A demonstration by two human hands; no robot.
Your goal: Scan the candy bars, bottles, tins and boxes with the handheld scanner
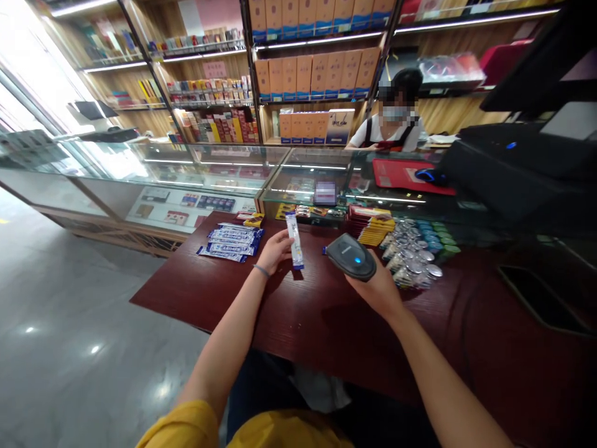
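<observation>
My left hand [276,250] is closed on a slim white and blue packet [295,241], held nearly upright above the dark red table [224,298]. In my right hand [380,289] is a black barcode scanner [351,256] with a lit blue spot, its head tilted toward the packet. To the left of my left hand lies a pile of similar blue and white packets [231,241]. Beyond the scanner, rows of small silver-topped containers [413,252] stand beside a stack of yellow packs [375,230]. A small blue end of something pokes out left of the scanner.
Glass display cases [205,162] border the table's far side. Behind them sits a masked person [392,124]. A phone [543,298] lies at right, below dark equipment [504,174]. A red mat [396,175] with a mouse [429,177] rests on the glass. Stocked shelves [317,40] line the wall.
</observation>
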